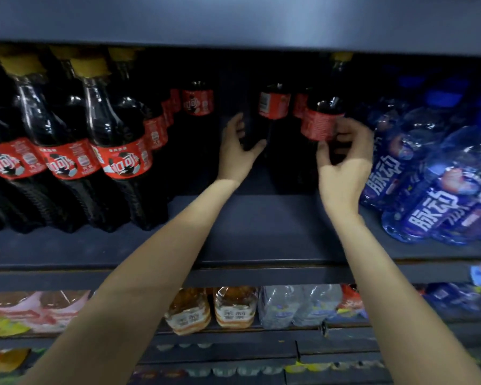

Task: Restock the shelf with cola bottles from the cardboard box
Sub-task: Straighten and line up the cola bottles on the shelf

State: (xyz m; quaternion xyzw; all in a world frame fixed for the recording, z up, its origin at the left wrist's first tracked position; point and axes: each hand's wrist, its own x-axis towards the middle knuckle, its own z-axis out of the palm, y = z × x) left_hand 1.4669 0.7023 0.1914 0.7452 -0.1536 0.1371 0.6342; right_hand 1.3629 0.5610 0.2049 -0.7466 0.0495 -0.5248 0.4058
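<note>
Right hand [345, 159] fingers curled round cola bottle [321, 120] deep on shelf [261, 240], 1 o'clock. Left hand [238, 151] spread, touching a dark bottle at 12. Cola row [75, 151] at 9, blue bottles [433, 187] crowding at 3.

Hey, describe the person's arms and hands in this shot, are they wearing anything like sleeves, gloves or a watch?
Both forearms are bare as far as the picture shows, with no sleeves in view. The left hand and the right hand have no gloves. No watch, bracelet or ring shows on either wrist or on the fingers, though the image is dim and somewhat blurred, so a very small item could be missed.
</note>
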